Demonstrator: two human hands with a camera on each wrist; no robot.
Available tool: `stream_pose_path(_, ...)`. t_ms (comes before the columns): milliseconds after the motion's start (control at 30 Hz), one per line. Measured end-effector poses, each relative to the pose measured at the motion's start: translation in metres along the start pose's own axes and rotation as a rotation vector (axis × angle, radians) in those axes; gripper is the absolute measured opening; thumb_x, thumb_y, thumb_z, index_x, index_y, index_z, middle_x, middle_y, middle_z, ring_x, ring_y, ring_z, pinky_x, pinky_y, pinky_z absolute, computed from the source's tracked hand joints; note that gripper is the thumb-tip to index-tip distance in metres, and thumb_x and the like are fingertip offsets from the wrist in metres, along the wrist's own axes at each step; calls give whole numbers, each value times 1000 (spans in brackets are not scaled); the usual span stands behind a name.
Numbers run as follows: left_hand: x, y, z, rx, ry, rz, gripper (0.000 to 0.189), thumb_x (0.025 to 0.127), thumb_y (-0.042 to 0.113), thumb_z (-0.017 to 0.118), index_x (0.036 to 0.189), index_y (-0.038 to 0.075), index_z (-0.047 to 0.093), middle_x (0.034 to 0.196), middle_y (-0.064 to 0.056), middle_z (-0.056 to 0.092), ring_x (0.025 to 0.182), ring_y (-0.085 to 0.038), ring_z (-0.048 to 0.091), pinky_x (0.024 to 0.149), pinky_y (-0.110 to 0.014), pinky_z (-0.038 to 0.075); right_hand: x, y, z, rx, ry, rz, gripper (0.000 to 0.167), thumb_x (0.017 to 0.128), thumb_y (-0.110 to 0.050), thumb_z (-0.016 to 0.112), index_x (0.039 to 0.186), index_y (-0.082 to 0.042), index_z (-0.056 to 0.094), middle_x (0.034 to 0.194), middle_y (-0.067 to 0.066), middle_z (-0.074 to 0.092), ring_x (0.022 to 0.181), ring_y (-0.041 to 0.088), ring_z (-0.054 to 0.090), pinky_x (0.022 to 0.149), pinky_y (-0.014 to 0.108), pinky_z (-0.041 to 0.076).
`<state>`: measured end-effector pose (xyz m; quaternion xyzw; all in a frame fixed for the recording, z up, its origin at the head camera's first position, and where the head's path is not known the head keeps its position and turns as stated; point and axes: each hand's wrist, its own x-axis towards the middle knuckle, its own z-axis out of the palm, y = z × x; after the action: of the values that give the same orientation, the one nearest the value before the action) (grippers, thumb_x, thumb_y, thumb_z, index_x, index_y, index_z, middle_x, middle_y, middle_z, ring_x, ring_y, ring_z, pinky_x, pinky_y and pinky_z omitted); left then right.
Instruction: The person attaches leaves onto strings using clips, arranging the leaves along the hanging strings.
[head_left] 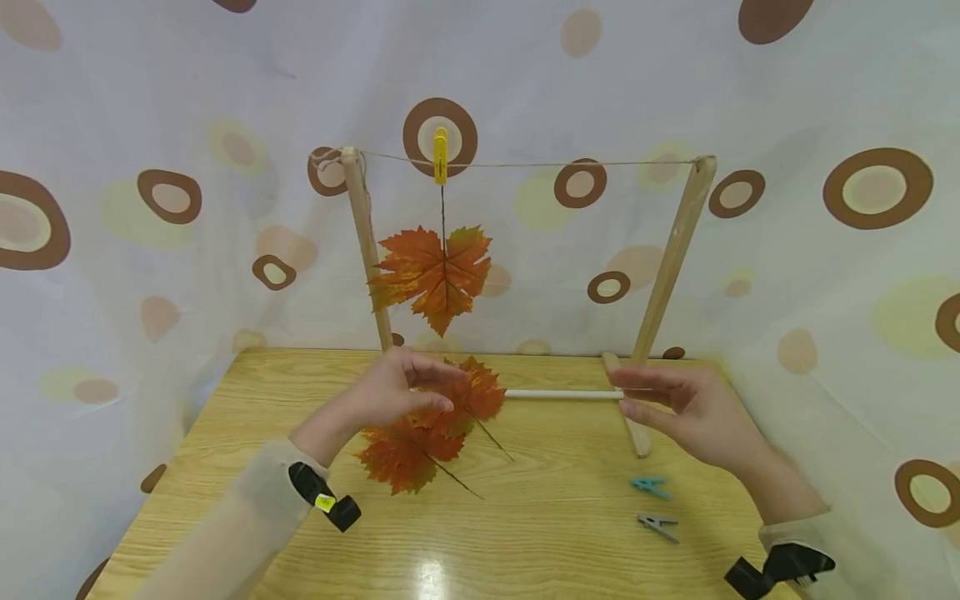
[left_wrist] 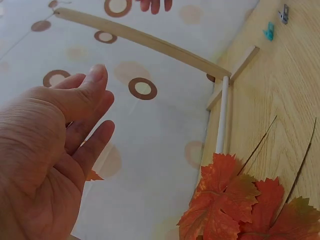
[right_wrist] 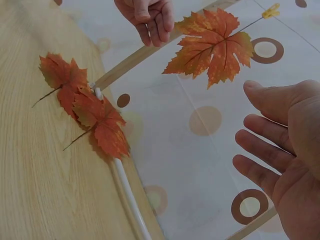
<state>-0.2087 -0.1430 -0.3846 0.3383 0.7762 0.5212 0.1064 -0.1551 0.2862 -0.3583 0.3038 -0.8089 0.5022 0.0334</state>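
Note:
My left hand (head_left: 390,390) hovers over the table, fingers relaxed and holding nothing, in front of the frame's left post. Two orange-red artificial maple leaves (head_left: 405,457) lie overlapping beneath and beside it, stems toward the right front. Above hangs a third maple leaf (head_left: 431,279), its stem caught in a yellow clothespin (head_left: 440,157) on the string (head_left: 525,165). Also empty, my right hand (head_left: 697,412) is raised near the right post, its fingers apart in the right wrist view. A teal clothespin (head_left: 651,487) and a grey clothespin (head_left: 658,527) lie on the table below it.
Two wooden posts (head_left: 675,250) hold up the string. Low between them runs a white rod (head_left: 562,394), and a wooden foot (head_left: 637,437) supports the right post. A patterned cloth (head_left: 825,333) hangs behind and beside the wooden table (head_left: 555,533).

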Motion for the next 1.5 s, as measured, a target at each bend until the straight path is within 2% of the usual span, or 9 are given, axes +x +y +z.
stream_pose_path(133, 0, -7, 6, -25, -27, -15, 36, 95, 6, 80, 130, 11, 77, 125, -1, 76, 120, -23, 70, 95, -34, 59, -13, 8, 2, -6, 1, 24, 40, 96, 7, 73, 136, 0, 70, 131, 8, 73, 116, 15, 71, 93, 27, 59)
stream_pose_path(367, -3, -22, 15, -62, -48, -91, 40, 94, 8, 82, 133, 11, 76, 128, -4, 75, 118, -20, 71, 95, -34, 59, -33, 24, 4, 55, 14, 30, 40, 95, 13, 71, 135, 9, 67, 132, 10, 72, 119, 14, 70, 96, 29, 58)
stream_pose_path(633, -6, -44, 29, -115, -48, -127, 38, 93, 4, 82, 130, 11, 77, 126, -2, 75, 119, -18, 70, 94, -34, 59, -51, 38, 8, 134, 23, 49, 39, 94, 17, 69, 133, 16, 63, 132, 8, 72, 119, 16, 70, 96, 30, 58)
stream_pose_path(800, -7, -56, 37, -146, -68, -119, 36, 93, 3, 82, 128, 10, 78, 127, -9, 75, 123, -28, 68, 94, -34, 59, -64, 49, 13, 161, 24, 90, 39, 95, 15, 69, 134, 15, 63, 132, 8, 72, 119, 17, 70, 95, 31, 58)
stream_pose_path(967, -7, -62, 43, -183, -103, -172, 34, 94, 5, 81, 127, 13, 79, 128, -11, 74, 122, -38, 68, 90, -34, 61, -80, 65, 22, 205, 12, 105, 41, 95, 15, 69, 135, 15, 62, 134, 10, 71, 122, 17, 69, 98, 32, 57)
stream_pose_path(1067, -6, -71, 48, -202, -128, -187, 34, 94, 1, 80, 127, 11, 79, 127, -9, 75, 122, -32, 69, 90, -35, 61, -91, 76, 30, 215, 5, 141, 41, 96, 12, 70, 136, 14, 62, 135, 9, 71, 123, 16, 68, 98, 31, 57)
stream_pose_path(1200, -4, -81, 52, -184, -158, -156, 36, 93, -7, 78, 126, 5, 78, 124, -6, 76, 122, -23, 69, 96, -35, 59, -104, 87, 36, 205, 6, 209, 41, 97, 7, 72, 137, 12, 63, 135, 9, 70, 122, 15, 68, 97, 31, 58)
stream_pose_path(1300, -3, -87, 55, -162, -170, -141, 35, 92, -7, 78, 124, 5, 79, 121, -6, 77, 119, -22, 70, 98, -35, 58, -111, 93, 38, 191, 16, 228, 40, 97, 5, 73, 136, 10, 64, 135, 17, 69, 123, 18, 68, 99, 32, 57)
stream_pose_path(1500, -2, -99, 62, -152, -199, -132, 32, 92, -4, 79, 122, 6, 80, 120, -6, 77, 117, -29, 71, 97, -33, 58, -123, 102, 39, 190, 13, 183, 42, 95, 9, 73, 136, 12, 63, 134, 38, 60, 126, 28, 66, 105, 31, 53)
